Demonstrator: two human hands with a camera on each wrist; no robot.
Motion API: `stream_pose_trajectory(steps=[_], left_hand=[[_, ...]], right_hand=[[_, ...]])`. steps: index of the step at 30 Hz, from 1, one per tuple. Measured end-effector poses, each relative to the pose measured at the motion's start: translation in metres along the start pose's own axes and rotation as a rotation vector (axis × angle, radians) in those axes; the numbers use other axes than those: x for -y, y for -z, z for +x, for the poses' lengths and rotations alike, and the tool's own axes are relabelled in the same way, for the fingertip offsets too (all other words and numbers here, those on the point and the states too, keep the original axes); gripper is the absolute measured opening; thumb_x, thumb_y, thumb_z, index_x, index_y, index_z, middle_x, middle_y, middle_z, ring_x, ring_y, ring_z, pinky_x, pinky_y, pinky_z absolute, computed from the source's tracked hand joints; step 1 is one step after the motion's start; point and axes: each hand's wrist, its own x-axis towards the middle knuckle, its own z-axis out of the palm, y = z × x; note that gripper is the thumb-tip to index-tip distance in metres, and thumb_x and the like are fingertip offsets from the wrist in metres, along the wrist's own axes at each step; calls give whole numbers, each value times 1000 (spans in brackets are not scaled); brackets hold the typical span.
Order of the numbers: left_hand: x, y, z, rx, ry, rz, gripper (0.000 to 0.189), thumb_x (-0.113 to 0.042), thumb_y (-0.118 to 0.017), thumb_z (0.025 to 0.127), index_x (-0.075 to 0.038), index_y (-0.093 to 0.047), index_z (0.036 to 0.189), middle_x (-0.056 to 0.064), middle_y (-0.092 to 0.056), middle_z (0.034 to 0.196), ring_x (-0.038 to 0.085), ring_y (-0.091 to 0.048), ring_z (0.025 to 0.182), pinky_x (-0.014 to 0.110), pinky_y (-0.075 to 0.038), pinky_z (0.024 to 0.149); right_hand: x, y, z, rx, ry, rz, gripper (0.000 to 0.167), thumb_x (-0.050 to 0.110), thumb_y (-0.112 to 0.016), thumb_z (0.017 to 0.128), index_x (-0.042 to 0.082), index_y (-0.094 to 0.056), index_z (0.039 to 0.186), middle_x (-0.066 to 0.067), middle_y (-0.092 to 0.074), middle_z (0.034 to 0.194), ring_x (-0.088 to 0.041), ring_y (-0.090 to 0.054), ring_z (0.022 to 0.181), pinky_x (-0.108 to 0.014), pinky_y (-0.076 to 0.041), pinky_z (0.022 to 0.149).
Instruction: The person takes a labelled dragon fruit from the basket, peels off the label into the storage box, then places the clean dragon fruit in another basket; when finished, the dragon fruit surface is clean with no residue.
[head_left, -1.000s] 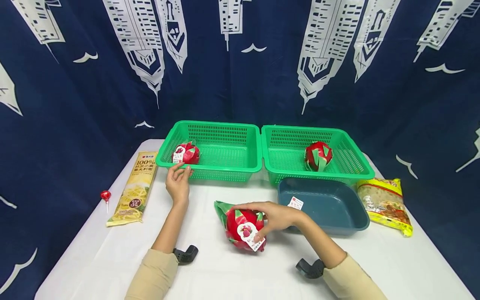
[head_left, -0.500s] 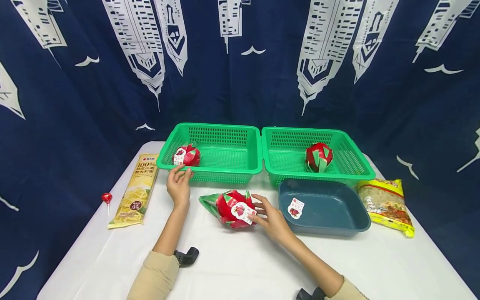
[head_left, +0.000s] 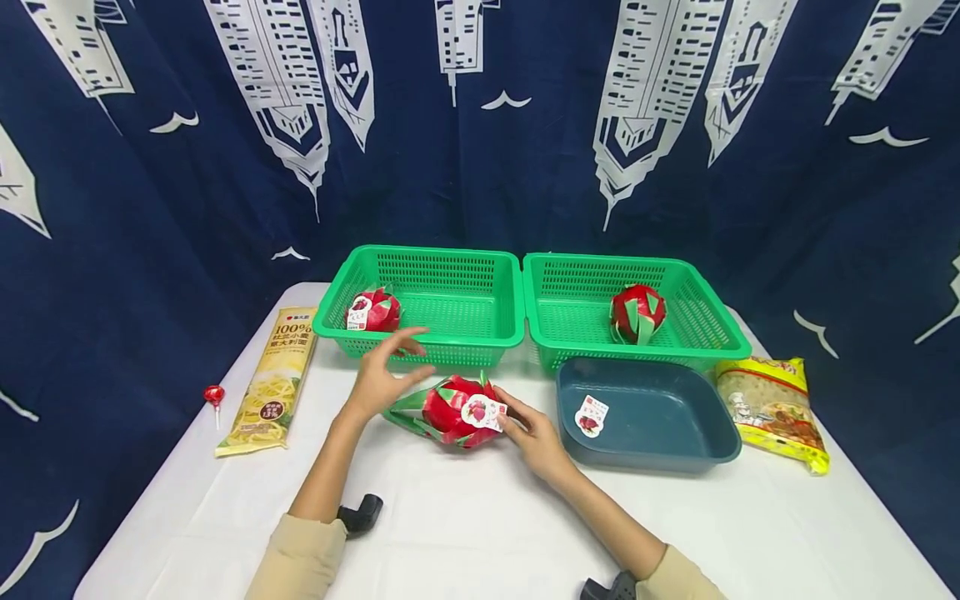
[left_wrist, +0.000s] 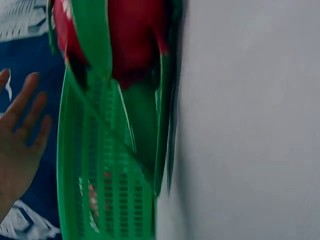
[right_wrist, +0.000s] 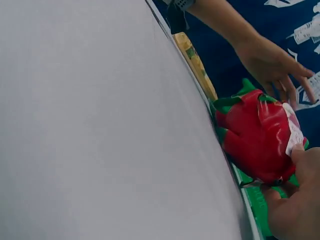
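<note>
A red dragon fruit with long green leaves and a white label lies on its side in front of the left basket. My right hand grips its right end, thumb against the label. In the right wrist view the fingers of the right hand reach under that same end. My left hand is just above the leafy end, fingers spread, holding nothing. The left wrist view shows the fruit's leaves beside the left hand.
Green baskets stand at the back: the left basket and right basket each contain a dragon fruit. A blue bin with a label inside sits front right. A noodle bag, pasta pack and lollipop lie at the sides.
The dragon fruit has turned onto its side and moved back and left, with the right hand on it. My left hand has left the left basket's rim and moved right toward the fruit.
</note>
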Motion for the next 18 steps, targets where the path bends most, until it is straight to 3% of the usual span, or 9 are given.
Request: stream_pose_trajectory(steps=[3,6,10,14,16,18], left_hand=[[-13,-13,-4,392,-42,129,86,-49,-79,66,-36,-37,140,-2,-47,130,21,-43,119,53,-38,91],[-17,-26,-9,574,-28,258,101,-61,-78,58,-45,-25,142,-5,-34,140,18,-33,127,51,-38,93],[-16,-35,-15,632,-12,299,104,-60,-79,56,-43,-25,143,-6,-41,133,13,-43,117,41,-43,88],[-13,-37,-18,613,-22,280,100,-62,-77,57,-41,-30,142,-9,-47,122,8,-49,105,34,-47,80],[-11,-37,-18,587,-25,275,98,-62,-77,57,-40,-32,141,-10,-48,120,8,-49,103,33,-48,78],[-9,-35,-19,553,-24,277,98,-61,-78,56,-41,-33,140,-10,-49,119,8,-49,102,32,-48,77]], right_hand=[[-4,3,3,-17,-36,32,42,-3,-53,91,-9,-44,131,-22,-48,130,-35,-47,118,-27,-40,95],[-7,4,4,-40,-43,61,40,-4,-52,91,-12,-44,129,-25,-52,125,-36,-48,117,-20,-42,90],[-5,2,2,-116,19,55,38,-4,-55,90,-12,-48,126,-29,-54,119,-38,-51,112,-28,-46,88],[1,-5,-1,-242,148,42,35,-8,-59,86,-13,-53,120,-31,-54,111,-41,-51,105,-41,-45,88],[5,-9,0,-290,190,38,34,-9,-61,84,-13,-55,117,-31,-54,101,-39,-53,96,-40,-47,83],[10,-14,0,-333,195,14,32,-7,-64,82,-11,-58,114,-29,-52,85,-32,-52,78,-32,-48,70]])
